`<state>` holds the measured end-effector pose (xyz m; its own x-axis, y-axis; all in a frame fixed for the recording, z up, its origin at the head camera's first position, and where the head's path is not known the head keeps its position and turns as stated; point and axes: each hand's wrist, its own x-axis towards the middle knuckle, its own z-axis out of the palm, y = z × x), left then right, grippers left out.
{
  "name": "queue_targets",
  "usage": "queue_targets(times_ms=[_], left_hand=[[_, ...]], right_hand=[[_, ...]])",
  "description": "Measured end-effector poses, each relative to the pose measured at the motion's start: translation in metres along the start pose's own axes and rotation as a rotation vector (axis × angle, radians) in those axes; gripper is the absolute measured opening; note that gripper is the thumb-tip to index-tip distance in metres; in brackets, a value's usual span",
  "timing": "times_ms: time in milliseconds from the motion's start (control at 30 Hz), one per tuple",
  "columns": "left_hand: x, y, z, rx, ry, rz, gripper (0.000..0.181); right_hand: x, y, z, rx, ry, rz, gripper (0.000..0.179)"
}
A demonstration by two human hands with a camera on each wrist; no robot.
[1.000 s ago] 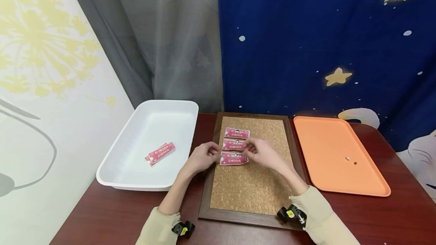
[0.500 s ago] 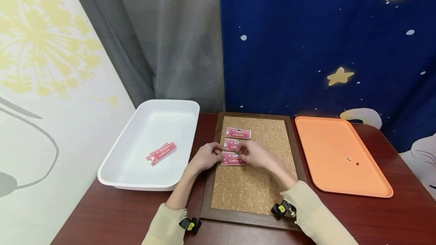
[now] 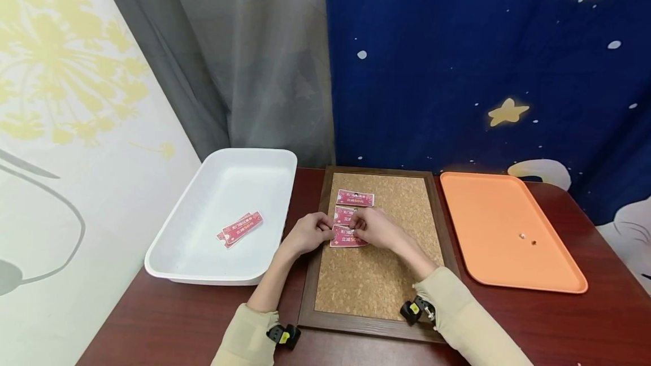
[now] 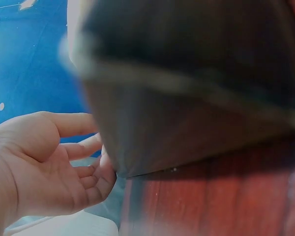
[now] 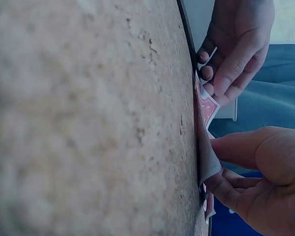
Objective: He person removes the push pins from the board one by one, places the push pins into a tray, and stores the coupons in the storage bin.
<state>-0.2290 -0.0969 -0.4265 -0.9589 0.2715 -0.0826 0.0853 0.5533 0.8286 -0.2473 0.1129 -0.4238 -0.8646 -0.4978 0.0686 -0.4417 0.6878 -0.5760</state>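
Note:
Three red coupons run down the upper left of the cork board: the top coupon, the middle coupon and the lowest coupon. My left hand holds the lowest one at its left end, thumb and fingertips at the edge. Thumb and index finger of my right hand pinch the upper right part of that coupon, where they hide its tack. In the right wrist view the coupon bows away from the cork between my right fingertips. A small tack sits on the top coupon.
On the left stands a white basin with overlapping coupons inside. An orange tray on the right carries a silvery tack and a dark tack. A brown wooden frame borders the board.
Both hands have come in to the lowest coupon. The right hand has moved left and now covers its tack and right part; the left hand has shifted slightly right onto its left end.

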Motion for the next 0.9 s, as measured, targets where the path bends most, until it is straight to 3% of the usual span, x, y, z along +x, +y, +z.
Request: queue_targets(times_ms=[333, 667, 900], left_hand=[[0.001, -0.002, 0.001, -0.007, -0.031, -0.006, 0.008], [0.0, -0.002, 0.002, -0.052, -0.049, -0.013, 0.006], [0.001, -0.003, 0.004, -0.066, -0.054, -0.021, 0.004]], right_hand=[[0.006, -0.004, 0.001, -0.007, 0.003, 0.015, 0.008], [0.011, -0.007, -0.001, 0.031, -0.044, 0.063, 0.009], [0.012, -0.007, -0.002, -0.008, -0.067, 0.087, 0.009]])
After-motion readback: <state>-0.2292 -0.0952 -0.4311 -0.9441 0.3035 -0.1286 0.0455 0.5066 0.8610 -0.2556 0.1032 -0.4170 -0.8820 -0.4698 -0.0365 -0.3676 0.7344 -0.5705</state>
